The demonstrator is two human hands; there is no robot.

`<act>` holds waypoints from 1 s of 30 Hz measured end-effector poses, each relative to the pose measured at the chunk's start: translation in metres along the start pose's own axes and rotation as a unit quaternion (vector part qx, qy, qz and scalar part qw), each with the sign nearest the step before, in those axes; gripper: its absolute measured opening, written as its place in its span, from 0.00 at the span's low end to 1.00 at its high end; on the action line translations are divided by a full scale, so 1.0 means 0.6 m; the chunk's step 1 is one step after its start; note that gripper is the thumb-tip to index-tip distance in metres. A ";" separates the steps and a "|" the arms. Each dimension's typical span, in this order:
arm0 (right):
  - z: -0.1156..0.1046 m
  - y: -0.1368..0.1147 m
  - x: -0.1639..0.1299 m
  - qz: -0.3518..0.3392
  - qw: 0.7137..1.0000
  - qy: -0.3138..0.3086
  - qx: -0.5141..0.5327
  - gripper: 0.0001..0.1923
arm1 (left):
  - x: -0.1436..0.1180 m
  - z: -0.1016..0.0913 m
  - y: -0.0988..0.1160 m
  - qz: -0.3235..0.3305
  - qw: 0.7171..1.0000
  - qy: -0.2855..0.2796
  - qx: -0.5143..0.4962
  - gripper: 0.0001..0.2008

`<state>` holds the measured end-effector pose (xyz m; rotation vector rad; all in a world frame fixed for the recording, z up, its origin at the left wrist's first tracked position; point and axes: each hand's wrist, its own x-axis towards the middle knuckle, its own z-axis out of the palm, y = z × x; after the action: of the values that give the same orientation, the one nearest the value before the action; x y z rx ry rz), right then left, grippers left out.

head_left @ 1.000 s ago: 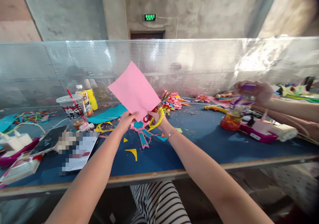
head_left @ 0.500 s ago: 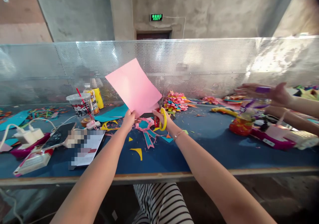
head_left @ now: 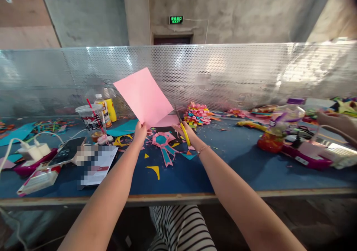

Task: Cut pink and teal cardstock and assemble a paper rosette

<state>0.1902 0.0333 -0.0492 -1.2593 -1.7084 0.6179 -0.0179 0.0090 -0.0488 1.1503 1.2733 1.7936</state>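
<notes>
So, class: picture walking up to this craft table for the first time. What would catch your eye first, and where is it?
First, the pink paper sheet, raised at the centre above the blue table, pinched at its lower edge by the left hand. The right hand works yellow-handled scissors at that same edge. Below them lies a pink-and-teal paper rosette, amid coloured scraps.

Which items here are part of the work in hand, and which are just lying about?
In hand: pink paper, held by left hand; yellow-handled scissors, in right hand.

Lying about: plastic cup, phone, paper rosette, purple-capped bottle.
</notes>
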 end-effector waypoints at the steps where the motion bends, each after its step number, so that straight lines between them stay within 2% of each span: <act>1: 0.001 0.000 0.000 0.001 1.000 -0.001 -0.011 0.22 | -0.001 0.001 0.000 0.003 1.000 0.000 -0.001 0.11; 11: 0.009 -0.004 -0.008 -0.015 0.999 -0.012 -0.026 0.22 | 0.003 -0.002 0.004 0.018 0.999 0.017 -0.040 0.09; 20: 0.004 -0.013 -0.016 -0.049 0.999 -0.018 -0.008 0.20 | 0.014 -0.003 -0.017 0.054 0.998 -0.008 0.031 0.05; 30: 0.006 -0.013 -0.014 -0.061 0.998 -0.013 0.007 0.19 | 0.010 -0.003 -0.010 0.065 0.997 -0.005 0.038 0.04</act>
<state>0.1841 0.0233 -0.0476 -1.1323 -1.7855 0.5747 -0.0218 0.0154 -0.0529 1.3092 1.2965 1.8431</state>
